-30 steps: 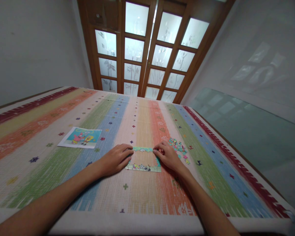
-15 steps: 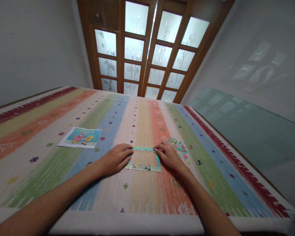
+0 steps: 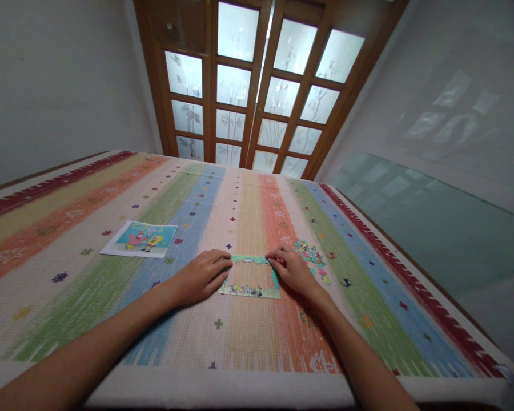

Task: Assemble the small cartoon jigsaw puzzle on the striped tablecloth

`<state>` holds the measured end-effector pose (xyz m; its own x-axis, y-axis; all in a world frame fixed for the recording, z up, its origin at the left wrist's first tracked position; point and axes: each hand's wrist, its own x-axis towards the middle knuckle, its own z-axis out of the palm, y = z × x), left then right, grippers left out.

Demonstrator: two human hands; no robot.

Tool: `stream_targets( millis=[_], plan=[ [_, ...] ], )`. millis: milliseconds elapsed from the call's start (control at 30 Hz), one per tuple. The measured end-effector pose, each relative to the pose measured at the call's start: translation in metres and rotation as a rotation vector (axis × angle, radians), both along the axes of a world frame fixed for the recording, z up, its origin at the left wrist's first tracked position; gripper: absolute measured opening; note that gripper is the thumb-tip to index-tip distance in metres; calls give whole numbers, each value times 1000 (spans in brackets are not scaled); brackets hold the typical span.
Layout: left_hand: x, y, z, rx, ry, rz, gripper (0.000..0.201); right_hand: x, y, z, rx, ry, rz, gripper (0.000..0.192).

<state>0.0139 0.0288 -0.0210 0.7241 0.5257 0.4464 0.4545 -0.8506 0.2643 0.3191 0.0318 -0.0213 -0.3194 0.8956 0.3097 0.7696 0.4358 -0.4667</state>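
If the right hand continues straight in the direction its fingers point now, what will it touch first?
The right hand points left along the puzzle frame, fingertips on its top right corner. Going on, it would probably slide along the frame's top edge toward the left hand.

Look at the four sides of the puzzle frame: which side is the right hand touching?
The far side: the right hand fingers its right end, at the corner. The left hand rests against the left side.

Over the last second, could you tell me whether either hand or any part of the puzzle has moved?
Almost nothing has changed. The right hand stays at the top right corner of the puzzle frame, its fingers shifting only slightly. The left hand keeps resting against the frame's left side. The loose pieces, the reference picture and the striped tablecloth lie as before.
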Motion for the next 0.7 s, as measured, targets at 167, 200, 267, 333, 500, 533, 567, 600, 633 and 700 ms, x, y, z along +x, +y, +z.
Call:
stream_targets(
  millis=[167, 200, 267, 333, 500, 533, 567, 600, 633, 700],
  plan=[
    [-1, 1, -1, 17, 7, 7, 24, -3, 2, 2, -1, -7, -7, 18],
    [-1, 1, -1, 24, 12, 7, 24, -3, 2, 3, -2, -6, -10, 18],
    [-2, 1, -2, 37, 25, 6, 24, -3, 4, 3, -7, 7, -18, 17],
    [-2, 2, -1, 48, 32, 2, 25, -2, 4, 2, -14, 32, -22, 16],
    [-2, 1, 0, 66, 30, -3, 25, -2, 6, -1, -28, 59, -39, 14],
    [-2, 2, 0, 63, 24, 2, 25, -3, 7, -1, -27, 58, -50, 13],
    [-2, 2, 0, 59, 17, 7, 24, -4, 7, -2, -28, 57, -60, 12],
    [-2, 2, 0, 54, 8, 12, 24, -5, 8, -1, -31, 55, -65, 11],
    [-2, 3, -1, 49, 0, 18, 24, -6, 8, -1, -36, 52, -66, 11],
    [-2, 3, -2, 47, -12, 19, 24, -6, 8, -1, -47, 50, -59, 11]
  ],
)
